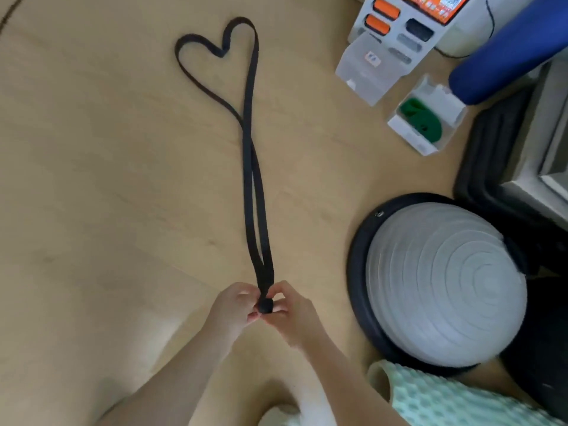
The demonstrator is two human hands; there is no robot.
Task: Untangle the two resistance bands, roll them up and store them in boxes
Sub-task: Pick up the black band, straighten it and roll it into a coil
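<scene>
A long black resistance band (249, 167) lies stretched away from me on the wooden floor, its far end spread in a heart-shaped loop. Its near end is wound into a small tight roll (265, 305). My left hand (233, 309) and my right hand (292, 312) both pinch this roll from either side. A rolled green band (421, 119) sits inside an open clear box (399, 123) at the upper right. A second clear box (365, 69) lies beside it, and I cannot tell what is in it.
A grey half-dome balance trainer (442, 281) with a black rim stands to the right of my hands. A white rack with orange and black items (396, 23), a blue roll (510, 47) and black gear (491, 155) crowd the upper right. Bare wood floor stretches left.
</scene>
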